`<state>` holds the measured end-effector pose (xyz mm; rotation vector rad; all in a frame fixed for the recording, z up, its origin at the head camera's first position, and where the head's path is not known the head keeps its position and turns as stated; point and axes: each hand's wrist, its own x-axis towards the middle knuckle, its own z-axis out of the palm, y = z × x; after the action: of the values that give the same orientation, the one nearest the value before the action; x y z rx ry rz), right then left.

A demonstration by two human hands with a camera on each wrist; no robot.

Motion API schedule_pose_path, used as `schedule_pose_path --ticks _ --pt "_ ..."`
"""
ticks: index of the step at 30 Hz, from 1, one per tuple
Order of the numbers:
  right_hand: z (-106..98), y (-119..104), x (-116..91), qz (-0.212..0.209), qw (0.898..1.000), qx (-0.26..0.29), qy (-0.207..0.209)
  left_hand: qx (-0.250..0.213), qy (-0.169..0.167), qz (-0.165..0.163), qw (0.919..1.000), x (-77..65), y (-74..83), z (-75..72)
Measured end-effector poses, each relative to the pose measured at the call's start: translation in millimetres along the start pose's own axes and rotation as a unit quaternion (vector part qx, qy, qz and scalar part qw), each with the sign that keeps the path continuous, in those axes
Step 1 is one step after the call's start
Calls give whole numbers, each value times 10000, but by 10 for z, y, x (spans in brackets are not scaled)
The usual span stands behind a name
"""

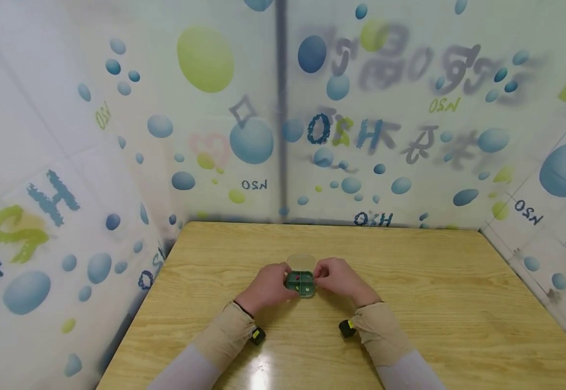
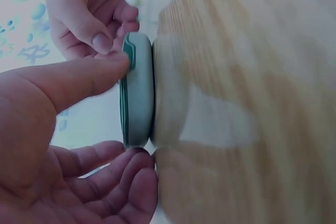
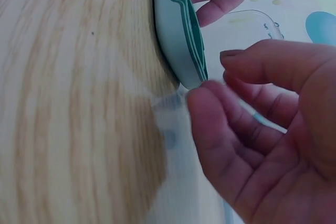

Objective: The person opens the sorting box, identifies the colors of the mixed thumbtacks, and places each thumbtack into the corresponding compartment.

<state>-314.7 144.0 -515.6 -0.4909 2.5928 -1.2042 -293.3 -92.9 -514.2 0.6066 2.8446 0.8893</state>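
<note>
A small green pill box (image 1: 300, 284) with a cross-shaped divider rests on the wooden table, its clear lid (image 1: 301, 262) swung back. Inside are a dark red piece (image 1: 297, 277) in the back left compartment and a pale piece (image 1: 307, 289) in the front right one. My left hand (image 1: 270, 286) grips the box from its left side; the thumb (image 2: 100, 72) lies on the notched rim and the other fingers bend round the far edge. Beside the right edge, my right hand (image 1: 339, 277) has loosely bent fingers, with a gap between thumb and index finger (image 3: 202, 111) and nothing visible there.
The wooden table (image 1: 434, 292) extends around the box on all sides. A patterned curtain (image 1: 385, 162) with blue and green bubbles hangs along the table's back edge and both sides. A black wrist camera (image 1: 258, 336) sits at the left wrist, another camera (image 1: 346, 328) at the right.
</note>
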Motion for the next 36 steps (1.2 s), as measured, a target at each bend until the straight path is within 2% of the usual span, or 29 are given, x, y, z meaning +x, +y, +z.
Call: schedule_pose_path --ticks 5,8,9,12,16,19,22,24,27,29,32,36 --pt "13 -18 -19 504 9975 475 122 -313 -28 -329 9990 -18 -75 -77" --pt "35 -39 -17 742 9915 1049 217 -677 -49 -582 9960 -33 -125 -125" --pt "44 -48 -14 791 9884 1271 259 -930 -74 -657 9935 -37 -133 -137" --pt "75 -72 1 976 9762 1899 370 -1908 -223 -887 9773 -39 -140 -154" --pt "111 -86 26 1228 9611 2423 505 -3116 -264 -1176 9425 -30 -112 -154" --pt "123 -83 36 1349 9537 2632 546 -3530 -152 -1294 9265 -22 -93 -146" --pt "131 -84 35 1371 9500 2750 551 -3778 -48 -1349 9160 -15 -79 -137" --pt "137 -90 29 1347 9475 2844 571 -3883 9 -1339 9117 -10 -74 -130" --pt "148 -106 20 1326 9424 3006 624 -3897 85 -1360 9108 5 -65 -119" --pt "156 -109 21 1321 9408 3047 680 -3759 115 -1320 9171 13 -60 -115" --pt "170 -105 29 1314 9434 2951 746 -3335 142 -1298 9337 27 -64 -105" --pt "199 -72 52 1287 9553 2544 787 -2736 74 -1244 9537 38 -102 -82"
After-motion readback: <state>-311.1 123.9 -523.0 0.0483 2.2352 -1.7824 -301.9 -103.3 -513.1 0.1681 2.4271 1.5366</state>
